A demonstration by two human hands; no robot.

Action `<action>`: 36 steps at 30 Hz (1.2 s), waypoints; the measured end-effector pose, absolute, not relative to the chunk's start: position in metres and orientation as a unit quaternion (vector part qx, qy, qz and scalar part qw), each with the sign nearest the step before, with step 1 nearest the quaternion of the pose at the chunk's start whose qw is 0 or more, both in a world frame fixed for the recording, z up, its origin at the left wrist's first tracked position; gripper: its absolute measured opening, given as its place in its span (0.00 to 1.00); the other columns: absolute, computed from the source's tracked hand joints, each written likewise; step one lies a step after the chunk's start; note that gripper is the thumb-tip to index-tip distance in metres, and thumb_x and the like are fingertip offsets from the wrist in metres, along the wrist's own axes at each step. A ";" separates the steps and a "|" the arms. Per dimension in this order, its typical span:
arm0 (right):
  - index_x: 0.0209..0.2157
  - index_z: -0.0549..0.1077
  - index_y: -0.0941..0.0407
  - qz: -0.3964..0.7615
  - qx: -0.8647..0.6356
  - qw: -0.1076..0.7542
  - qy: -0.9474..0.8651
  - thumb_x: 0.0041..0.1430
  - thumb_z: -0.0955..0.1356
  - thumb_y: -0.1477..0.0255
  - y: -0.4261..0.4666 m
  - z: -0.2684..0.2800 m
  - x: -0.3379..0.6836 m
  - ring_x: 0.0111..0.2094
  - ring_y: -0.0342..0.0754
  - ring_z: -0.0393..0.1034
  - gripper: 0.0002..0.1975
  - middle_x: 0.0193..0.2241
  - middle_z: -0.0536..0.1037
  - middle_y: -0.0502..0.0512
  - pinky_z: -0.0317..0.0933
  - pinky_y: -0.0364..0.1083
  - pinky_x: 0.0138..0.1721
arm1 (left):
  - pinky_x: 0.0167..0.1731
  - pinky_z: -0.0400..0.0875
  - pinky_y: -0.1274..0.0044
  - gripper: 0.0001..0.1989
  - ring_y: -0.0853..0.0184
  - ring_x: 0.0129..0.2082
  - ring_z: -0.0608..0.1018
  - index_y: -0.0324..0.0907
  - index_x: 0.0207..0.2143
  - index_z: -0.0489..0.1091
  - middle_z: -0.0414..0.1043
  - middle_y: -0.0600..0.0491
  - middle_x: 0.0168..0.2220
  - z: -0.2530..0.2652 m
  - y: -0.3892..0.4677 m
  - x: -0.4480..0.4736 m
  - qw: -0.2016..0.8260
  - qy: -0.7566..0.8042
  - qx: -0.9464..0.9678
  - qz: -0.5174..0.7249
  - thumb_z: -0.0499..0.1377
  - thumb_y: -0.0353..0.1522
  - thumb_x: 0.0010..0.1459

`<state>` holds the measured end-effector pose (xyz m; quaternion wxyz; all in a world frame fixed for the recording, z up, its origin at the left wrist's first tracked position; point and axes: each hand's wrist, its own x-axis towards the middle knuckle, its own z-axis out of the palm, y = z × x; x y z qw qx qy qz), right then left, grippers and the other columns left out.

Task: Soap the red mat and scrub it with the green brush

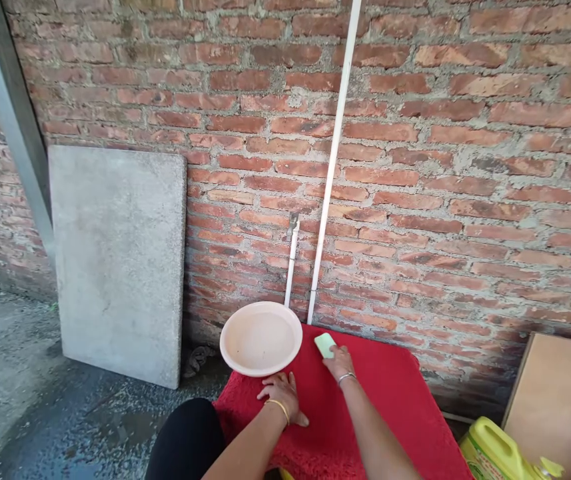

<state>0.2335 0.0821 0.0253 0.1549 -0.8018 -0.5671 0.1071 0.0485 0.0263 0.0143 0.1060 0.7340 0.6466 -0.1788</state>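
Note:
My right hand (pixel 341 365) is closed on one end of a pale green, rounded block (pixel 325 345), at the far middle of a red cloth (pixel 380 387). Whether the block is a sponge, a brush or soap I cannot tell. My left hand (pixel 284 395) rests on the cloth with its fingers spread and nothing in them, just in front of a pale pink basin (pixel 261 339). The basin stands at the cloth's far left corner and holds what looks like water.
Behind the cloth rises a brick wall (pixel 415 200) with a white pipe (pixel 332 160). A grey slab (pixel 118 260) leans there at left, above wet ground (pixel 90 420). At lower right are a yellow jug (pixel 495 450) and a tan board (pixel 560 400).

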 end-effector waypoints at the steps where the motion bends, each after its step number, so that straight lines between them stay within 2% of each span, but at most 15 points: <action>1: 0.47 0.78 0.53 0.095 -0.813 0.152 -0.553 0.51 0.71 0.68 0.072 0.030 0.258 0.48 0.54 0.75 0.19 0.48 0.77 0.62 0.64 0.47 0.51 | 0.36 0.71 0.39 0.69 0.22 0.58 0.63 0.46 0.73 0.41 0.57 0.29 0.66 0.014 0.027 0.049 0.103 0.647 0.734 -0.177 0.67 0.58 0.32; 4: 0.43 0.80 0.52 0.058 -0.855 0.145 -0.495 0.52 0.69 0.68 0.029 0.045 0.333 0.46 0.58 0.77 0.16 0.44 0.78 0.64 0.66 0.53 0.48 | 0.36 0.71 0.38 0.68 0.21 0.58 0.63 0.47 0.73 0.41 0.57 0.29 0.66 0.011 0.028 0.051 0.102 0.647 0.734 -0.179 0.67 0.57 0.33; 7: 0.37 0.80 0.46 0.029 -0.901 0.133 -0.411 0.51 0.67 0.67 -0.023 0.059 0.395 0.41 0.63 0.78 0.12 0.37 0.79 0.62 0.68 0.59 0.41 | 0.36 0.70 0.37 0.69 0.20 0.58 0.63 0.47 0.73 0.42 0.58 0.29 0.65 0.008 0.030 0.053 0.103 0.655 0.728 -0.175 0.69 0.56 0.31; 11: 0.33 0.79 0.45 0.014 -0.939 0.122 -0.322 0.54 0.65 0.65 -0.065 0.071 0.430 0.37 0.66 0.78 0.10 0.32 0.78 0.64 0.66 0.60 0.33 | 0.35 0.68 0.35 0.71 0.17 0.57 0.63 0.47 0.72 0.46 0.59 0.27 0.64 0.005 0.031 0.057 0.100 0.667 0.723 -0.151 0.70 0.56 0.26; 13: 0.35 0.80 0.47 0.015 -0.935 0.130 -0.331 0.56 0.65 0.64 -0.061 0.073 0.423 0.40 0.66 0.77 0.11 0.33 0.79 0.64 0.66 0.59 0.35 | 0.35 0.68 0.35 0.72 0.17 0.57 0.63 0.46 0.72 0.47 0.59 0.27 0.64 0.005 0.031 0.057 0.101 0.670 0.720 -0.147 0.70 0.57 0.24; 17: 0.43 0.79 0.50 0.031 -0.886 0.166 -0.432 0.57 0.66 0.62 -0.005 0.065 0.362 0.51 0.63 0.73 0.15 0.38 0.80 0.61 0.66 0.56 0.46 | 0.36 0.68 0.36 0.74 0.17 0.58 0.62 0.47 0.72 0.46 0.58 0.28 0.65 0.010 0.030 0.055 0.117 0.667 0.719 -0.154 0.69 0.59 0.23; 21: 0.50 0.77 0.52 0.075 -0.830 0.187 -0.520 0.54 0.69 0.62 0.063 0.045 0.264 0.48 0.56 0.74 0.21 0.45 0.78 0.59 0.65 0.50 0.50 | 0.36 0.71 0.39 0.71 0.21 0.58 0.63 0.46 0.73 0.42 0.58 0.29 0.65 0.015 0.028 0.051 0.103 0.652 0.729 -0.179 0.67 0.59 0.30; 26: 0.47 0.79 0.51 0.115 -0.775 0.182 -0.594 0.49 0.73 0.67 0.099 0.023 0.175 0.47 0.51 0.74 0.21 0.47 0.76 0.57 0.63 0.45 0.49 | 0.34 0.73 0.40 0.69 0.22 0.58 0.64 0.48 0.73 0.40 0.58 0.29 0.65 0.014 0.027 0.049 0.093 0.644 0.734 -0.194 0.65 0.60 0.34; 30: 0.45 0.79 0.53 0.106 -0.778 0.166 -0.596 0.48 0.73 0.68 0.095 0.020 0.195 0.47 0.51 0.74 0.20 0.47 0.76 0.58 0.63 0.44 0.49 | 0.34 0.73 0.40 0.68 0.22 0.57 0.64 0.47 0.73 0.41 0.57 0.29 0.66 0.011 0.028 0.048 0.095 0.641 0.739 -0.187 0.66 0.60 0.35; 36: 0.43 0.79 0.52 0.043 -0.850 0.151 -0.504 0.51 0.69 0.67 0.036 0.040 0.333 0.42 0.53 0.77 0.16 0.39 0.78 0.58 0.67 0.49 0.47 | 0.35 0.71 0.39 0.71 0.19 0.57 0.63 0.46 0.72 0.45 0.58 0.27 0.65 0.010 0.029 0.050 0.113 0.648 0.737 -0.155 0.68 0.59 0.28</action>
